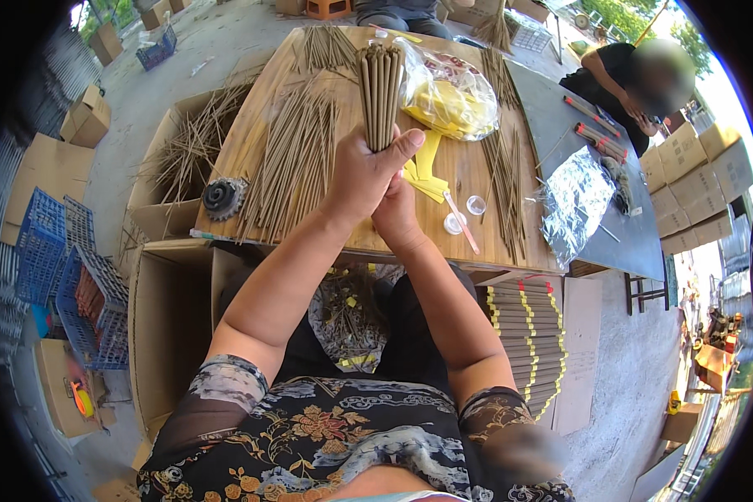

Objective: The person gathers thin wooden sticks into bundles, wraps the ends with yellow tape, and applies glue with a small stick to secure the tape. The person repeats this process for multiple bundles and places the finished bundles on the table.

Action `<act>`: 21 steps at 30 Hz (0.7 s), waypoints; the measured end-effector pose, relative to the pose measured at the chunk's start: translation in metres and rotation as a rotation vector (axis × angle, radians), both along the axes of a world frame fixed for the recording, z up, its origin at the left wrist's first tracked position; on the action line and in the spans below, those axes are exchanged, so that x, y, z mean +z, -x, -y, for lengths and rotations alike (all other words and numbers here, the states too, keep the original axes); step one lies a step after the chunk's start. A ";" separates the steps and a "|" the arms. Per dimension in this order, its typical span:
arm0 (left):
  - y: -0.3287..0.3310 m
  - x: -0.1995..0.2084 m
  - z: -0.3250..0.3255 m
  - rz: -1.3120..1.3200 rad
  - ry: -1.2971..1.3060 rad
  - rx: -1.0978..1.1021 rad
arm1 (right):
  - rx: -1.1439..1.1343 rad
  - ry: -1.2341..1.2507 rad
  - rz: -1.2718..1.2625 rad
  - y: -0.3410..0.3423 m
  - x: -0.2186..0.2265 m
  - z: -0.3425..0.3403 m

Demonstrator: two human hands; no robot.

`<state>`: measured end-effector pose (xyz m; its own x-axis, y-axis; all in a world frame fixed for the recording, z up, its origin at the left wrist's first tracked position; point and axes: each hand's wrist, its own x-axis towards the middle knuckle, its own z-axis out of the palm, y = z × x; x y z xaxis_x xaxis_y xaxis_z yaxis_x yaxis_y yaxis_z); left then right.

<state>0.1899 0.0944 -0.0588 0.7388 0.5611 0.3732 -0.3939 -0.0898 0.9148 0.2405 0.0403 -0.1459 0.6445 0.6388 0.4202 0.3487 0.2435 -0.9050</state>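
The left hand [364, 171]'s grip is wrapped firmly around an upright bundle of thin brown sticks [381, 92], raised above the wooden bench [470, 171]. The right hand [397, 213] presses just below; whether its grip clasps the stick ends I cannot tell. A wrinkled clear plastic bag [450, 92] holds yellow material, beside flat yellow strips [427, 166]. Loose sticks [194, 138] bristle from a cardboard box [163, 221]; a blue plastic lattice crate [100, 347] holds reddish-brown pieces [89, 293]. Crinkled silvery foil [573, 201] lies rightward.
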 end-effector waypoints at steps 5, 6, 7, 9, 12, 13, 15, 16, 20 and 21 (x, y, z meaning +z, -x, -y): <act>0.001 0.015 0.011 0.031 -0.091 0.070 | 0.058 -0.043 -0.006 0.002 0.026 0.010; -0.003 0.008 0.009 -0.013 -0.028 0.078 | 0.043 -0.017 -0.029 0.001 0.021 0.007; -0.007 0.001 0.007 -0.057 0.041 0.082 | 0.026 0.015 -0.052 0.000 0.019 0.006; -0.007 -0.002 0.003 0.028 -0.047 0.066 | 0.025 -0.026 0.058 0.002 0.022 0.007; -0.007 0.004 0.008 0.043 -0.150 0.135 | 0.088 -0.017 0.017 -0.004 0.015 0.003; -0.006 0.002 0.007 0.024 -0.120 0.137 | 0.120 -0.002 -0.025 -0.006 0.014 0.001; 0.002 0.004 0.003 -0.014 -0.061 0.142 | 0.087 0.027 0.018 0.000 0.017 0.000; 0.006 0.010 0.002 0.002 -0.038 0.114 | 0.070 0.066 0.047 0.004 0.025 0.003; 0.029 0.048 0.005 0.067 0.278 -0.130 | 0.225 0.314 -0.182 0.028 0.058 0.025; 0.035 0.051 0.004 0.060 0.339 -0.180 | 0.307 0.444 -0.292 0.038 0.078 0.038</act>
